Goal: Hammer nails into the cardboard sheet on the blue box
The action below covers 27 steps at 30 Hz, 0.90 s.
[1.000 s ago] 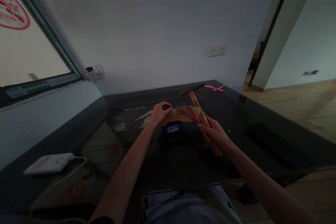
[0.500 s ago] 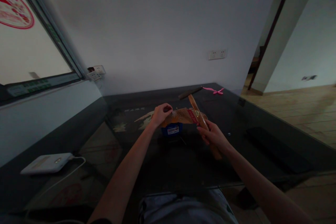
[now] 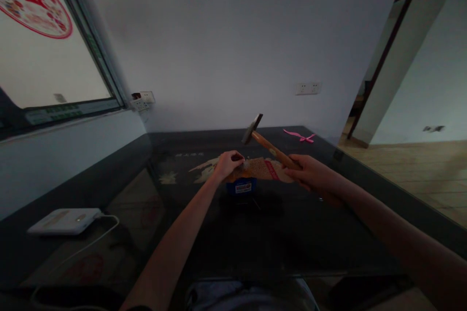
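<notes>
My right hand (image 3: pixel 306 171) is wrapped round the wooden handle of a hammer (image 3: pixel 272 148). The hammer's metal head is raised to the upper left, above and apart from a tan, speckled flat piece with a red band (image 3: pixel 261 167). This piece lies across a blue container with a white label (image 3: pixel 242 187), on the dark table. At the left part of the tan piece, my left hand (image 3: pixel 228 164) is closed with thumb and finger pinched together. Something small may be between the fingertips, too small to make out.
A pink ribbon (image 3: pixel 305 139) lies at the back right of the black table (image 3: pixel 219 238). On the left, a white power bank (image 3: pixel 65 221) has a white cable attached. The wall with a socket (image 3: pixel 308 88) stands behind the table.
My right hand has moved right and slightly up with the hammer, and the hammer head has tilted back to the left. My left hand keeps its pinch at the tan piece. The view has shifted slightly.
</notes>
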Tool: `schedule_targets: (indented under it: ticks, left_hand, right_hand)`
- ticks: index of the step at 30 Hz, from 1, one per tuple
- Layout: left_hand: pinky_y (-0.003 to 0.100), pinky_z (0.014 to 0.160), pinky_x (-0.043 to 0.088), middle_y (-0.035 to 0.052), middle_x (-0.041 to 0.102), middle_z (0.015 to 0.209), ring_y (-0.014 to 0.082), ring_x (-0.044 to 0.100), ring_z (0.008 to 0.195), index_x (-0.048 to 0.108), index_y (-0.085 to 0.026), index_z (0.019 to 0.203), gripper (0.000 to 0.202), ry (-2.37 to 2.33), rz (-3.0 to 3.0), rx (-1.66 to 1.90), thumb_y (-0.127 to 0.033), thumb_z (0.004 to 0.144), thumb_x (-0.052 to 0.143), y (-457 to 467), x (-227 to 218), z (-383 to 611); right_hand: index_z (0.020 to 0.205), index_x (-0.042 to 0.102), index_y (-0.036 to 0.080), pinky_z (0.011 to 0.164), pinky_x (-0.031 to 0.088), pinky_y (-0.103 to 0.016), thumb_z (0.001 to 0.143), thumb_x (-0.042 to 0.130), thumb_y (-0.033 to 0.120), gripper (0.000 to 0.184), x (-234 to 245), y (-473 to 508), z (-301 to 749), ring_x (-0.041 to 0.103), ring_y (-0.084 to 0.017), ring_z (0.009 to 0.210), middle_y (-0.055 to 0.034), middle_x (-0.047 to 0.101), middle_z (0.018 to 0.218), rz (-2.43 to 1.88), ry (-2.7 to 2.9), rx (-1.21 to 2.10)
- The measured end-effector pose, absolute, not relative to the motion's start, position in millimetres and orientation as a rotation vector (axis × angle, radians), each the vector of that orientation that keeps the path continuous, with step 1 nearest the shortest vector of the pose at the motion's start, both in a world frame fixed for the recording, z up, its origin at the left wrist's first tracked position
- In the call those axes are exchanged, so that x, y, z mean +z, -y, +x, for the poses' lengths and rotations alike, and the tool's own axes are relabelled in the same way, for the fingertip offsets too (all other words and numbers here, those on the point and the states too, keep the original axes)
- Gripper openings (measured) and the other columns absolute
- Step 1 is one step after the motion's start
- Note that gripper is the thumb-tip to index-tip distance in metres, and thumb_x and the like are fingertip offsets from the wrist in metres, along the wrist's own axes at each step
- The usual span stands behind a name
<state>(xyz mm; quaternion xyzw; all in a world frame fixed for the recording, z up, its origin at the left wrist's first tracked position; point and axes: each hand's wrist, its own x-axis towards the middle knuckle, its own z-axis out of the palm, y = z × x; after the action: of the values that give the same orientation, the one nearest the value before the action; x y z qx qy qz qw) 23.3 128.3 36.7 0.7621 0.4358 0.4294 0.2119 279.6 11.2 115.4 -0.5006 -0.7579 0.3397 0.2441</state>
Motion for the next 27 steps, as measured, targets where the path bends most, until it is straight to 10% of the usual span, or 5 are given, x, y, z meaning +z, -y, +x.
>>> schedule_targets:
  ticks: [27]
  left_hand:
    - [0.026, 0.069, 0.047, 0.0050, 0.069, 0.076, 0.0159, 0.062, 0.071, 0.068, -0.013, 0.077, 0.011, -1.250, 2.205, 1.140, -0.020, 0.071, 0.062, -126.7, 37.9, 23.4]
  right_hand:
    - [0.079, 0.048, 0.017, 0.028, 0.033, -0.018, 0.076, 0.054, 0.030, 0.015, 135.2, -13.2, 273.8, 0.044, -0.007, 0.031, 0.0049, 0.048, 0.049, -1.482, 2.221, 0.821]
